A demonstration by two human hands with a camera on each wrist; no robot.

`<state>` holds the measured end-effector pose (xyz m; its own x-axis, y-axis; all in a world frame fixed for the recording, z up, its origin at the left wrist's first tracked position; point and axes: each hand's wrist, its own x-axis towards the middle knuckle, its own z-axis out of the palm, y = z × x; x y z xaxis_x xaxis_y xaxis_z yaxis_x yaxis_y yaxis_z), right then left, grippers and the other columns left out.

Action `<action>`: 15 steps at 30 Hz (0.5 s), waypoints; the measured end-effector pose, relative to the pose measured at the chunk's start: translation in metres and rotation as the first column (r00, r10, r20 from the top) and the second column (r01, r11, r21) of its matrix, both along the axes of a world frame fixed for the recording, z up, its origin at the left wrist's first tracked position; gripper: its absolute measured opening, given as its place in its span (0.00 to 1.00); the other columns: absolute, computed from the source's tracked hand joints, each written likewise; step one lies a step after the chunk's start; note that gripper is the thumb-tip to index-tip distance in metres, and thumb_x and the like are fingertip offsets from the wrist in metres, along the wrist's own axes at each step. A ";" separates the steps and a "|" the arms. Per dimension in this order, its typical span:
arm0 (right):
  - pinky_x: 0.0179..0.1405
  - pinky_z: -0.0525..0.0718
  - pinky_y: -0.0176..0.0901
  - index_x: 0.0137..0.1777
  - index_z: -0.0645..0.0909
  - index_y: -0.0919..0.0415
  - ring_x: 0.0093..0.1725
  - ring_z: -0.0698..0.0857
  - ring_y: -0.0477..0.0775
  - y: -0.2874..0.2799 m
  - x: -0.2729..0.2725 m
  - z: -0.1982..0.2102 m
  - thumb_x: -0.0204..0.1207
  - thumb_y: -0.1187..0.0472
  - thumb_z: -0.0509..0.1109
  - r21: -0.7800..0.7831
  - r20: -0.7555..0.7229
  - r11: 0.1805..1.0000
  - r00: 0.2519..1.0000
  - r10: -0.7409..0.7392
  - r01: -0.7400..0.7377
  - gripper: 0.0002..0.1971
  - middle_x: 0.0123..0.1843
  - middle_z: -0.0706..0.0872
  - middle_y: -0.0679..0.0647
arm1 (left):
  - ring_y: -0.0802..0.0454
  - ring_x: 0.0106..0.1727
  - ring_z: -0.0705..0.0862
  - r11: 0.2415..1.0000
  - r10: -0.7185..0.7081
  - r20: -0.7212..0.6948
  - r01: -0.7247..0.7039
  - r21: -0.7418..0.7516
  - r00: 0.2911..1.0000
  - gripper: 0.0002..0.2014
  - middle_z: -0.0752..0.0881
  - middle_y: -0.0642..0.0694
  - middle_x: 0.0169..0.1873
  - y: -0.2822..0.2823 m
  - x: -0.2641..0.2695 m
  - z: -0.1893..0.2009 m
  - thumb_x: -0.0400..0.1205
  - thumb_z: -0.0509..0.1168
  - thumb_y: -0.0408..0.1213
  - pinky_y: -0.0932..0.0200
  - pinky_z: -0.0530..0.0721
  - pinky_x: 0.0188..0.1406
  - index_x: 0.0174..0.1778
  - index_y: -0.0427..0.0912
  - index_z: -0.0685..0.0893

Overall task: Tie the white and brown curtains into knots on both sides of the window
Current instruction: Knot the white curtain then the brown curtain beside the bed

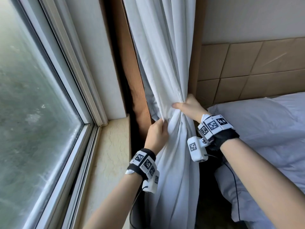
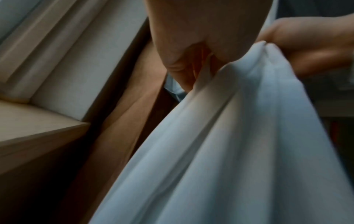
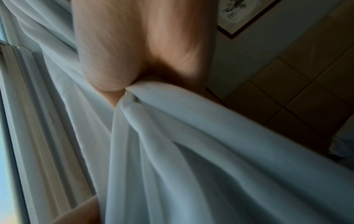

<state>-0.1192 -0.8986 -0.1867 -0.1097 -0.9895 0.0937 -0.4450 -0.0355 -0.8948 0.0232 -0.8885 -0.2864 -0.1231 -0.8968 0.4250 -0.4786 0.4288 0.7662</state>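
Note:
The white curtain [image 1: 161,52] hangs to the right of the window, gathered at mid-height. My right hand [image 1: 188,107] grips the gathered bunch from the right, thumb across the front. Just below and to the left, my left hand [image 1: 156,133] pinches a fold of the same white cloth. The brown curtain [image 1: 132,66] hangs straight behind it, against the window reveal, touched by neither hand. In the left wrist view my left hand [image 2: 191,60] holds the white curtain [image 2: 220,144] beside the brown curtain [image 2: 118,124]. In the right wrist view my right hand [image 3: 130,60] clamps the white curtain [image 3: 191,144].
The window [image 1: 33,96] fills the left, with a beige sill [image 1: 112,154] below it. A bed with a white pillow [image 1: 264,129] stands close on the right under a tan padded headboard [image 1: 247,68]. A framed picture [image 3: 239,16] hangs on the wall.

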 end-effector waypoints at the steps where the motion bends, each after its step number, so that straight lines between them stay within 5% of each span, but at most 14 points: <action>1: 0.57 0.80 0.43 0.58 0.81 0.60 0.56 0.85 0.55 0.000 0.001 -0.001 0.74 0.62 0.73 0.002 0.008 1.000 1.000 -0.007 0.007 0.14 0.55 0.87 0.57 | 0.52 0.27 0.66 1.000 -0.023 0.029 0.023 -0.002 0.999 0.18 0.69 0.52 0.24 0.002 -0.006 -0.001 0.83 0.55 0.31 0.53 0.66 0.30 0.29 0.47 0.60; 5: 0.62 0.82 0.49 0.56 0.83 0.57 0.57 0.86 0.54 0.002 0.002 -0.005 0.74 0.53 0.73 -0.036 -0.005 0.999 1.000 -0.024 0.024 0.13 0.55 0.88 0.54 | 0.38 0.37 0.76 0.987 -0.135 0.149 0.119 0.112 0.980 0.07 0.78 0.41 0.34 -0.001 -0.021 0.012 0.76 0.53 0.28 0.51 0.70 0.35 0.35 0.43 0.66; 9: 0.57 0.86 0.46 0.59 0.85 0.53 0.53 0.88 0.48 0.006 0.006 -0.010 0.59 0.30 0.73 -0.060 -0.069 0.998 0.997 -0.022 0.018 0.34 0.52 0.90 0.48 | 0.35 0.47 0.81 0.948 -0.234 0.216 0.173 0.268 0.948 0.06 0.84 0.36 0.43 -0.016 -0.023 0.024 0.73 0.53 0.26 0.53 0.74 0.41 0.39 0.40 0.71; 12: 0.55 0.86 0.47 0.57 0.86 0.56 0.54 0.88 0.52 0.007 0.006 -0.013 0.61 0.37 0.76 -0.135 -0.131 0.984 0.983 -0.130 0.113 0.29 0.53 0.90 0.51 | 0.41 0.42 0.78 0.910 -0.256 0.109 0.202 0.363 0.960 0.07 0.82 0.41 0.36 -0.023 -0.019 0.028 0.67 0.48 0.30 0.53 0.75 0.40 0.32 0.39 0.71; 15: 0.59 0.86 0.49 0.49 0.87 0.57 0.55 0.87 0.50 0.006 0.003 -0.011 0.64 0.40 0.77 -0.132 -0.088 0.988 0.992 -0.090 0.077 0.23 0.52 0.90 0.50 | 0.49 0.31 0.68 0.890 -0.106 -0.137 0.155 0.428 0.985 0.14 0.71 0.50 0.24 -0.037 -0.003 0.018 0.76 0.53 0.26 0.55 0.65 0.31 0.24 0.43 0.66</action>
